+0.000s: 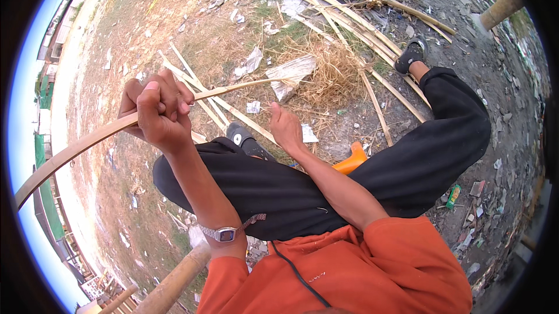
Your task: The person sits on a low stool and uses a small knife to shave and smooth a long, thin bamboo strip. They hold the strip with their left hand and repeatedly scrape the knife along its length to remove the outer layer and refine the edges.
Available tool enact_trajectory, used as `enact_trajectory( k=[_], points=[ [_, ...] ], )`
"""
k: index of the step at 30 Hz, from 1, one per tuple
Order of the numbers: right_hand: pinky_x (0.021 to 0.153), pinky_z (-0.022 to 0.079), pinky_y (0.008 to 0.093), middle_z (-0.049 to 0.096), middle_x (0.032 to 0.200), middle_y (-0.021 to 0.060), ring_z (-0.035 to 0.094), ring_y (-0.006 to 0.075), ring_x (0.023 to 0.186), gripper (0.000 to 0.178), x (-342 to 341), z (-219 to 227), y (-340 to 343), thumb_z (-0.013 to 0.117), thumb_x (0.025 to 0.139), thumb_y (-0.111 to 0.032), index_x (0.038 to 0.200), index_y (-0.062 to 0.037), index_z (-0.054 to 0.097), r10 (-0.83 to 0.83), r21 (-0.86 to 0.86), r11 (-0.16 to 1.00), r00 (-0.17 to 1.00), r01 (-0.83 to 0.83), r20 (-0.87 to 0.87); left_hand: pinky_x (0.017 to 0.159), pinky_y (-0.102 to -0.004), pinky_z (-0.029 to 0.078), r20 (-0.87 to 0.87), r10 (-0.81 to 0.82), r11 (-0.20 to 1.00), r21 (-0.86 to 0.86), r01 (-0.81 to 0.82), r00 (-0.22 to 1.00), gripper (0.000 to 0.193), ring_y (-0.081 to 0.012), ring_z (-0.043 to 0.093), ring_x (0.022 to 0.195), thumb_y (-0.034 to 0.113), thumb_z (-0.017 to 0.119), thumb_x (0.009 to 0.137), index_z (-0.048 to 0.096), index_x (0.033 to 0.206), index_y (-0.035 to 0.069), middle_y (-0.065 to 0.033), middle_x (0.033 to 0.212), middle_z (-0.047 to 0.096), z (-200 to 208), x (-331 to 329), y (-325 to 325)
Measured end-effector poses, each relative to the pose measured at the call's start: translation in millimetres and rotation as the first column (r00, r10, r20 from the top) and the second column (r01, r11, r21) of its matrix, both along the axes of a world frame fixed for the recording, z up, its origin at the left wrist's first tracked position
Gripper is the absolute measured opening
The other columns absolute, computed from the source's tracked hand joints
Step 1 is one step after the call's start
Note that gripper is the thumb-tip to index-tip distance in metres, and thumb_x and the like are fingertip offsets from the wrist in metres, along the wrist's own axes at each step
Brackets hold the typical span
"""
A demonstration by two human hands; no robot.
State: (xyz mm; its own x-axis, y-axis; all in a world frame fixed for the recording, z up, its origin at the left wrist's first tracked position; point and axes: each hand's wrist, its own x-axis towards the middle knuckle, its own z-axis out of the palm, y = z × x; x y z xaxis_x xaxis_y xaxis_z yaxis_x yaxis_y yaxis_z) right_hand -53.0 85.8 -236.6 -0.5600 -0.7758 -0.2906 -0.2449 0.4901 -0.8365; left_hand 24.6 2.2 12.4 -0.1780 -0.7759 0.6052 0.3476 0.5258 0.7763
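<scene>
A long split bamboo strip point(87, 141) is gripped pretty firmly in the left hand point(156, 107), fingers folded right over it with no real gap left. The wider end is run out to the left of that grip, and the thinner end is pointed off to the right, seen against a crumpled whitish sheet point(291, 70) by a heap of dry shavings point(338, 81). The right hand point(286, 130) is held right of the grip and a bit lower in view; its fingers are mostly turned away, so whether it's closed or anything's held there honestly can't be told. Farther right, more bamboo strips point(376, 110) are scattered on the ground. A silver digital watch point(226, 235) is worn on the forearm below the grip.
</scene>
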Motion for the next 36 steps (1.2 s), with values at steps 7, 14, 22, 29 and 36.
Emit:
enact_trajectory(
  k=[7,14,22,29,36],
  points=[
    [0.065,0.043,0.0528,0.055,0.063,0.0283,0.057,0.0463,0.065,0.055,-10,74,-3,0.031,0.100,-0.040,0.078,0.0024,0.058,-0.049,-0.302,0.950,0.991,0.084,0.123,0.037,-0.0230,0.036,-0.090,0.362,0.932,0.048,-0.359,0.928,0.042,-0.0066,0.035,0.038,0.014,0.058,0.094,0.033,0.060,0.013,0.0001,0.044,0.034,3,-15,3],
    [0.059,0.041,0.0502,0.054,0.063,0.0274,0.054,0.0467,0.063,0.051,5,119,1,0.036,0.101,-0.035,0.075,0.0038,0.055,0.040,-0.331,0.944,0.997,-0.016,0.064,0.039,-0.0235,0.036,-0.081,0.434,0.901,0.041,-0.432,0.897,0.039,-0.0068,0.035,0.039,0.011,0.055,0.094,0.034,0.062,0.012,0.0001,0.046,0.035,2,-30,20],
    [0.059,0.049,0.0520,0.058,0.059,0.0274,0.060,0.0473,0.060,0.048,9,97,-11,0.038,0.099,-0.035,0.078,0.0024,0.059,-0.021,-0.330,0.944,0.998,0.000,-0.060,0.039,-0.0247,0.036,-0.104,0.462,0.887,0.037,-0.460,0.881,0.036,-0.0085,0.037,0.039,0.007,0.052,0.094,0.032,0.064,0.011,-0.0005,0.047,0.036,3,-38,21],
    [0.068,0.049,0.0535,0.061,0.068,0.0306,0.062,0.0481,0.070,0.053,0,111,-8,0.034,0.099,-0.039,0.085,0.0023,0.065,0.060,-0.260,0.964,0.998,-0.058,0.000,0.040,-0.0250,0.037,-0.082,0.462,0.887,0.046,-0.459,0.883,0.035,-0.0094,0.038,0.039,0.006,0.052,0.093,0.032,0.065,0.011,-0.0012,0.047,0.037,2,-31,21],
    [0.068,0.048,0.0550,0.059,0.067,0.0328,0.061,0.0487,0.069,0.055,4,80,-11,0.035,0.099,-0.041,0.084,0.0043,0.064,0.037,-0.203,0.978,0.998,-0.047,-0.053,0.041,-0.0254,0.037,-0.098,0.478,0.877,0.103,-0.469,0.873,0.034,-0.0100,0.038,0.041,0.006,0.051,0.093,0.033,0.065,0.010,-0.0012,0.048,0.037,3,-25,18]
  ],
)
